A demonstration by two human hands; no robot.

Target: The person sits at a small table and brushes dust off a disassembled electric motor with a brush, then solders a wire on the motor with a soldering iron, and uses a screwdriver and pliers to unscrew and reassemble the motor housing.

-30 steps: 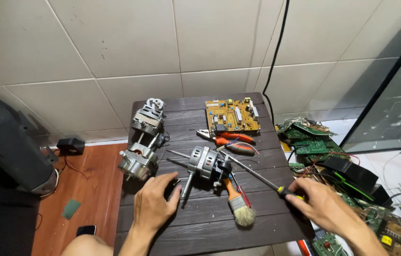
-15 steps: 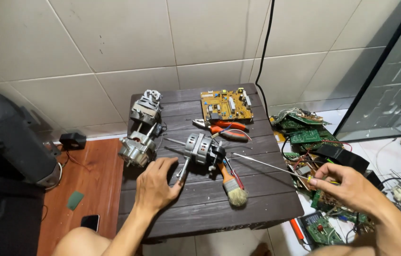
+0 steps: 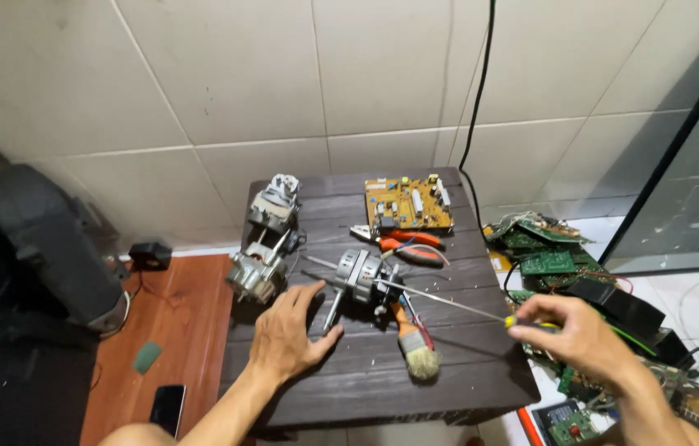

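Left hand (image 3: 287,334) lies flat on the dark slatted table (image 3: 349,388), fingers spread, gripping nothing. Its fingertips sit just left of the small electric motor (image 3: 363,277), near its shaft; contact unclear from this angle. Two more motors (image 3: 263,248) stand near the table's left edge, above the hand. Bare boards stretch below the hand to the front edge. A paintbrush (image 3: 414,347) lies just right of the motor. Pliers (image 3: 403,245) and a yellow circuit board (image 3: 408,203) sit behind. Right hand (image 3: 577,334) hangs past the right edge, fingers pinched on a long screwdriver (image 3: 449,299), tip at the motor.
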